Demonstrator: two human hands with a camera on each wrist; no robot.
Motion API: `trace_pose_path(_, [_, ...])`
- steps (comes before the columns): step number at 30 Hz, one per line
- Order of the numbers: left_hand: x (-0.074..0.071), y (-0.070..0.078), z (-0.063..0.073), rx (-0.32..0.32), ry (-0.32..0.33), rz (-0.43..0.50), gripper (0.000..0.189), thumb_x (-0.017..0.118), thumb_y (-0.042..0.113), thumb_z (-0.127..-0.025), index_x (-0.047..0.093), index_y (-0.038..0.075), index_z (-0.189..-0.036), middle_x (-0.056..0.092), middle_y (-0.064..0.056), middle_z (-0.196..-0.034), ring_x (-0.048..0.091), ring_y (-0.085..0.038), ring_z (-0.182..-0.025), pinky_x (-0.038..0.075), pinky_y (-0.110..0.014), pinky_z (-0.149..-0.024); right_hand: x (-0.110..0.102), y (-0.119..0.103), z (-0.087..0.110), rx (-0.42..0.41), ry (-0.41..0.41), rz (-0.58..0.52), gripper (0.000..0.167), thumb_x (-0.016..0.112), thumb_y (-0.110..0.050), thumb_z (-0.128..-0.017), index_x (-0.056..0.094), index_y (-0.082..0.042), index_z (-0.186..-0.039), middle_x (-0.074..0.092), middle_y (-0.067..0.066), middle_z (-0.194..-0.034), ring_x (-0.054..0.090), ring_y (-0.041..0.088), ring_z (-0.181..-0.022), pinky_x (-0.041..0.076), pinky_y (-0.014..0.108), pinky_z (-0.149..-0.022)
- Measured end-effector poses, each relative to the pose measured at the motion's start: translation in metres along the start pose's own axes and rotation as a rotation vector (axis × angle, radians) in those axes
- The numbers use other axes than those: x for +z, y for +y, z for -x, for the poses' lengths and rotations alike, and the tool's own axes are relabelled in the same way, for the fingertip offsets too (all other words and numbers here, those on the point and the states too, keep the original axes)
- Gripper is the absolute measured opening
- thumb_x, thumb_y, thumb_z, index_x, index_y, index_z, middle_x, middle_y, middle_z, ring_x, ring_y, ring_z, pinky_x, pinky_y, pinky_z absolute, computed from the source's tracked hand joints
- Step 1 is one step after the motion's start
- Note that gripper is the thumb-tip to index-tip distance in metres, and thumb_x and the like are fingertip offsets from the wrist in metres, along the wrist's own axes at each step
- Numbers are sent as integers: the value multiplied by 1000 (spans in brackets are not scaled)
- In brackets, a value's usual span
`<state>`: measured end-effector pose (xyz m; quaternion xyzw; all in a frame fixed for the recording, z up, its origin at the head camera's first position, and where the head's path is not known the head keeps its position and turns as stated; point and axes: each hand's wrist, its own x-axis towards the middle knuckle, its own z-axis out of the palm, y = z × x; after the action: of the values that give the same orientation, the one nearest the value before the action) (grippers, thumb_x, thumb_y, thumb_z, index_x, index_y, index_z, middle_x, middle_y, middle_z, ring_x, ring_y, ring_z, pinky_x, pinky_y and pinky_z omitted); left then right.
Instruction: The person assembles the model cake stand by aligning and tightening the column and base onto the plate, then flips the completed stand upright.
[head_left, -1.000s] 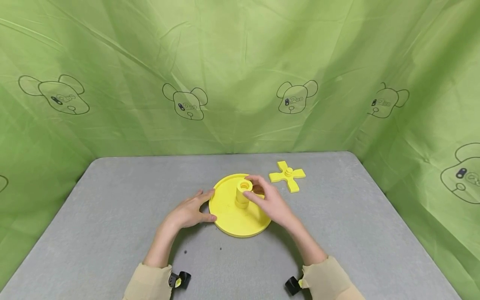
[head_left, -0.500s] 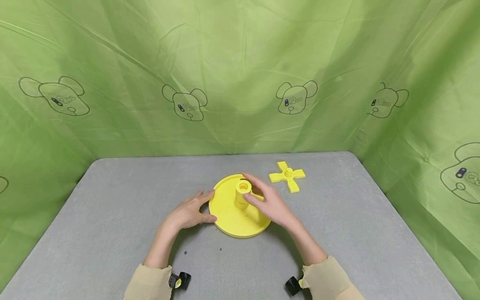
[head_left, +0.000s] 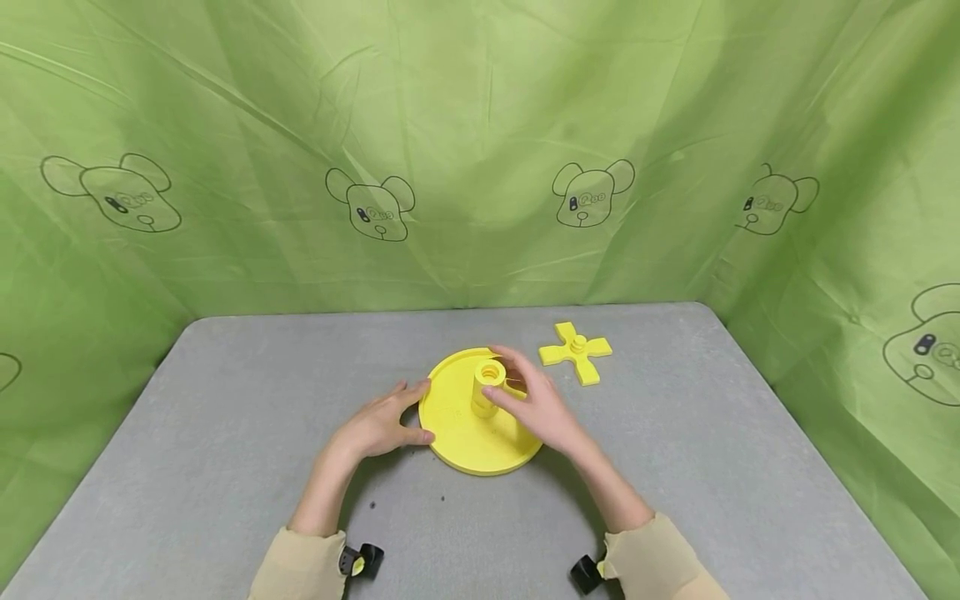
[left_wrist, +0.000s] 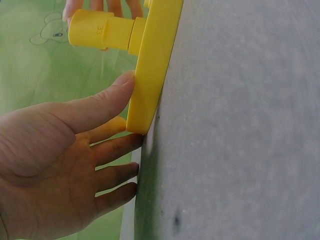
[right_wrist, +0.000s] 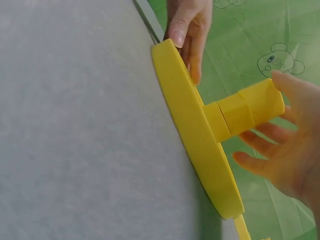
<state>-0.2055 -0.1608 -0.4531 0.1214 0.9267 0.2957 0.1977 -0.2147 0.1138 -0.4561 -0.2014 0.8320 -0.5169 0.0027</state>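
Observation:
A round yellow base with a raised rim (head_left: 457, 442) lies flat on the table. From its middle rises a yellow tube (right_wrist: 250, 106), upright, with a threaded hole in its top; a thin seam shows low on the tube. My left hand (head_left: 375, 423) holds the base's left edge, with the thumb on the near side and the fingers on the far side. My right hand (head_left: 542, 407) grips the tube near its top, thumb in front and fingers behind, the fingers partly hidden. A yellow four-armed cross piece (head_left: 587, 367) with a threaded stub lies behind my right hand.
The grey table (head_left: 247, 417) is bounded by a green curtain (head_left: 480, 250) at the back and sides. Small dark specks mark the tabletop near the base. A black wrist camera (head_left: 367, 562) sits at each sleeve.
My right fingers and the tube have shifted slightly left and back again while the hand stays at the tube's top. My left hand and the base stay in place.

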Motion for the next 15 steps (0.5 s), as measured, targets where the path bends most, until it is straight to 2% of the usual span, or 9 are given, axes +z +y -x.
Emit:
trace_pose_path(4, [1, 0, 0, 2, 1, -5, 88, 80, 35, -90, 34, 16, -162, 31, -13, -169, 22, -42, -159, 25, -68, -123, -4, 2, 0, -28, -58, -54, 54, 64, -22, -103, 47, -14, -154, 54, 14, -153, 58, 29, -137, 48, 45, -115])
trace_pose_path(7, [1, 2, 1, 1, 1, 1, 88, 80, 35, -90, 34, 16, -162, 30, -13, -170, 22, -42, -159, 25, -68, -123, -5, 3, 0, -28, -74, -67, 49, 62, -19, -104, 51, -13, -151, 57, 13, -150, 61, 29, -134, 50, 44, -114])
trace_pose_path(12, [3, 3, 2, 7, 3, 5, 88, 80, 36, -90, 34, 15, -162, 31, -14, -169, 22, -42, -159, 25, -69, -123, -2, 1, 2, 19, -14, -17, 45, 70, -27, -99, 58, -15, -140, 67, 8, -131, 65, 26, -123, 51, 48, -111])
trace_pose_path(15, [4, 3, 2, 11, 5, 1, 89, 80, 37, -90, 34, 15, -162, 31, -15, -169, 21, -43, -158, 25, -69, -122, 0, 1, 3, 23, 10, 22, 51, 72, -33, -97, 56, -17, -142, 67, 7, -132, 65, 26, -123, 51, 49, -112])
